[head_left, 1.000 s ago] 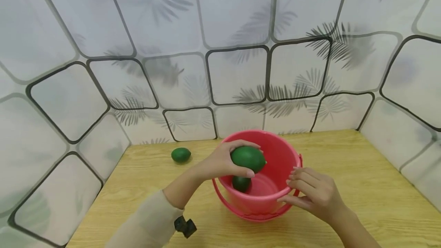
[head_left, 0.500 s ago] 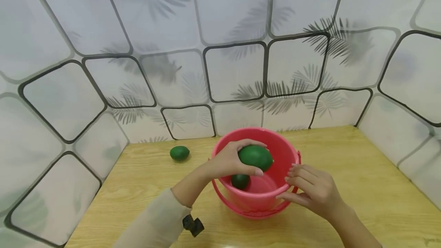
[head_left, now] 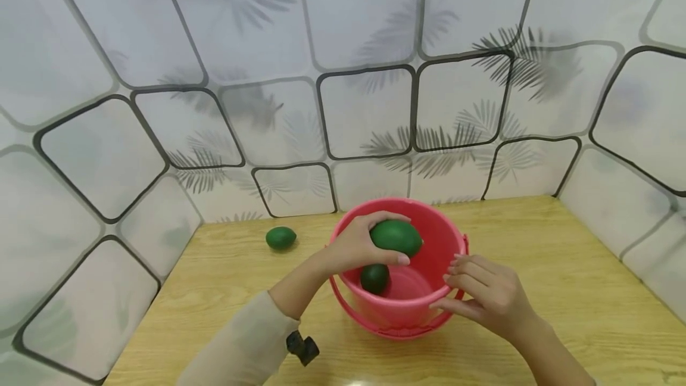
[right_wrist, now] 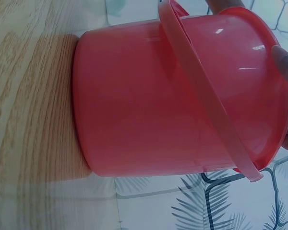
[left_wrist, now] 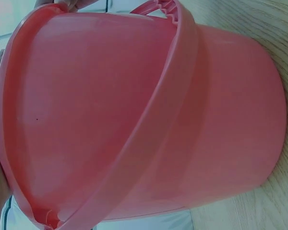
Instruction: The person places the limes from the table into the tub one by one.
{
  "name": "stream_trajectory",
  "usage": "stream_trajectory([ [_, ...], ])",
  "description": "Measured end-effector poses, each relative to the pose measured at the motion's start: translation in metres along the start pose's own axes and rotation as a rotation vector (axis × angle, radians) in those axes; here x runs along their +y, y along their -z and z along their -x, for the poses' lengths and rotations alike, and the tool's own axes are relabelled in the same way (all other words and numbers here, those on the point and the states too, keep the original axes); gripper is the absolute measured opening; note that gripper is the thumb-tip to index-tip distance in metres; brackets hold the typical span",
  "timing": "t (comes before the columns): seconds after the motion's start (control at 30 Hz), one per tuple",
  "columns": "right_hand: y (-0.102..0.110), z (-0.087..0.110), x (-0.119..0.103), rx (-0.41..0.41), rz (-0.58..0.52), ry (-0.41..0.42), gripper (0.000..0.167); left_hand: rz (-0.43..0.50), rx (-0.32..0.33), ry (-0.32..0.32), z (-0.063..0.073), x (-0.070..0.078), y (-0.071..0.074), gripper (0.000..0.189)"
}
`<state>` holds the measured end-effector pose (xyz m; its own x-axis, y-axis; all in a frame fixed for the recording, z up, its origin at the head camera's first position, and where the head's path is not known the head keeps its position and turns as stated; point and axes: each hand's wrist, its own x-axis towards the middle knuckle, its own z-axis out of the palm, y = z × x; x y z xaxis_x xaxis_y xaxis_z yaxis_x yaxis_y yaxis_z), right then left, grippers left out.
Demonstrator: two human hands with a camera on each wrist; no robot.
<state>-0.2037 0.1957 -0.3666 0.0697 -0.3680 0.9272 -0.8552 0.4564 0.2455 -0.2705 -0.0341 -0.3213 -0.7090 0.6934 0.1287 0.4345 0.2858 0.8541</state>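
My left hand [head_left: 360, 248] grips a smooth green fruit [head_left: 395, 238], oval with a small pointed tip, much like a lime. It holds the fruit over the mouth of a pink plastic bucket [head_left: 396, 317]. A second, darker green fruit [head_left: 374, 279] lies inside the bucket, on the near left. On the bucket's right side, my right hand [head_left: 490, 296] pinches the rim, thumb outside and fingers over the inner edge. Both wrist views mostly show the bucket's outer wall [left_wrist: 96, 96], with its handle [right_wrist: 206, 96] hanging down. The held fruit is hidden in both.
Another green fruit [head_left: 281, 237] lies on the wooden table [head_left: 225, 290], left of the bucket. Behind and at both sides stand walls [head_left: 370, 118] patterned with outlines and leaves. A small black device [head_left: 302, 347] sits at the left sleeve.
Over the second, my left hand moves a little to the right with the fruit, further over the bucket. The right hand keeps its hold on the rim.
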Motion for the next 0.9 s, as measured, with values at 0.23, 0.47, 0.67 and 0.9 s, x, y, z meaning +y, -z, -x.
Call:
stream_trajectory([
  [0.23, -0.0007, -0.0005, -0.0007, -0.015, 0.003, -0.002, 0.044, 0.015, 0.032, 0.037, -0.0015, -0.0017, 0.0028, 0.061],
  [0.47, -0.001, -0.004, -0.0002, -0.01, 0.011, 0.003, 0.045, 0.058, 0.068, 0.048, -0.0015, -0.0028, 0.0031, 0.058],
  [0.67, -0.0004, -0.0029, 0.0002, -0.021, 0.003, -0.004, 0.044, 0.088, 0.067, 0.03, -0.0016, -0.0046, 0.0036, 0.06],
  [0.9, -0.0007, -0.0036, 0.0006, -0.003, -0.002, 0.012, 0.043, 0.273, 0.03, -0.076, -0.0025, -0.0068, 0.0044, 0.06],
])
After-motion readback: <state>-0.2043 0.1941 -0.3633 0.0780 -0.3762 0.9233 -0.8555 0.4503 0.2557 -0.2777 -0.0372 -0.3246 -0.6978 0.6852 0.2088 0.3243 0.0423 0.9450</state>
